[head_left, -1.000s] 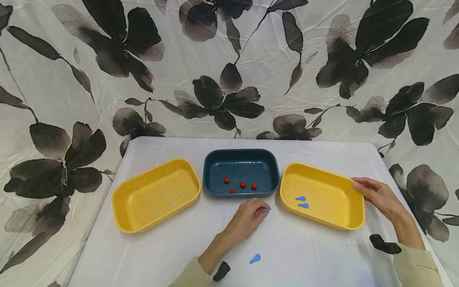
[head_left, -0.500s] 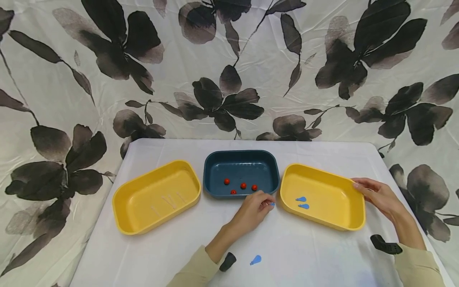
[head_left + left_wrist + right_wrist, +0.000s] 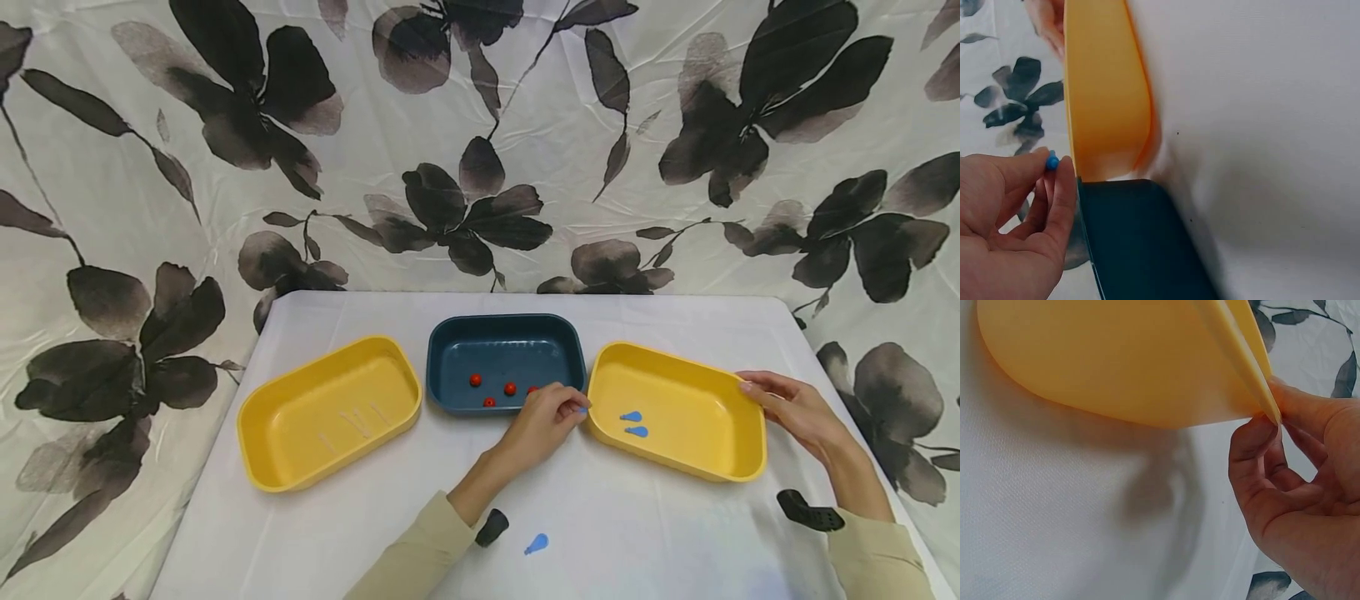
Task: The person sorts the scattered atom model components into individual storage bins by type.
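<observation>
My left hand [image 3: 542, 423] pinches a small blue balloon [image 3: 1052, 161] between thumb and fingertips, mostly hidden in the head view. It is at the left edge of the right yellow tray [image 3: 697, 404], beside the dark teal tray [image 3: 504, 323]. Inside that yellow tray lie two flat blue balloons, an upper balloon [image 3: 632, 416] and a lower balloon [image 3: 637, 432]. My right hand [image 3: 797, 412] grips the tray's right rim, thumb and fingers on either side of it in the right wrist view. Another blue balloon [image 3: 537, 544] lies on the white table near the front.
Several small red balls, one red ball [image 3: 510, 389] among them, sit in the teal tray. A left yellow tray [image 3: 285, 454] holds several thin pale sticks [image 3: 354, 423]. Behind the table [image 3: 390, 533] hangs a floral cloth [image 3: 570, 125].
My left hand has moved right and away from me with the blue balloon, from in front of the teal tray to the right yellow tray's edge. My right hand stays at the rim.
</observation>
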`<state>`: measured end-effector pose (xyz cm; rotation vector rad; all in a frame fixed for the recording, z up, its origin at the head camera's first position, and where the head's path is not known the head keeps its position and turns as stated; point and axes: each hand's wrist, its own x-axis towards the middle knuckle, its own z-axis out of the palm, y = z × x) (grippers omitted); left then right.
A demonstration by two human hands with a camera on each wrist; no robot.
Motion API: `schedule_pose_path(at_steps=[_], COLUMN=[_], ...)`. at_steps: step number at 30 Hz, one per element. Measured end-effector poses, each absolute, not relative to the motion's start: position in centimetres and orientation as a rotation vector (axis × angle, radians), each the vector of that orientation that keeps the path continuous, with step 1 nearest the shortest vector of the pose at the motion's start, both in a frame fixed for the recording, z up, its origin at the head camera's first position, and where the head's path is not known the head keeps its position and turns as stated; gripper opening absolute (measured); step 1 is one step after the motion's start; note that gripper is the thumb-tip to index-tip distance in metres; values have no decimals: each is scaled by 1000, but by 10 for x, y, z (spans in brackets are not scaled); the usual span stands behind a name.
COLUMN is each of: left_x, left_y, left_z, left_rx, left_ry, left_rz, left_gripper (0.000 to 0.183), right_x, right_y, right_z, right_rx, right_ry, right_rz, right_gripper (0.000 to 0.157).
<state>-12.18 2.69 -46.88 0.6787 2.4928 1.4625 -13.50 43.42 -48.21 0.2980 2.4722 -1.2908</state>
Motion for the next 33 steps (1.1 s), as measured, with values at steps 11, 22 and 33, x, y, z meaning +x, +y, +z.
schedule_pose_path(at_steps=[11,22,33], left_x=[-134,-143,-154], left_y=[44,60,76], left_z=[-462,-464,-469], left_rx=[674,701,681], left_ry=[2479,2507,2522], left_rz=[1454,1422,1410], left_gripper=[15,14,18], right_x=[-135,-134,-134], right_y=[435,434,433], right_z=[-483,-484,-483], right_rx=[303,292,291], right_ry=[2466,2483,2487], right_rz=[-1303,-1304,-1300], right_gripper=[81,81,80])
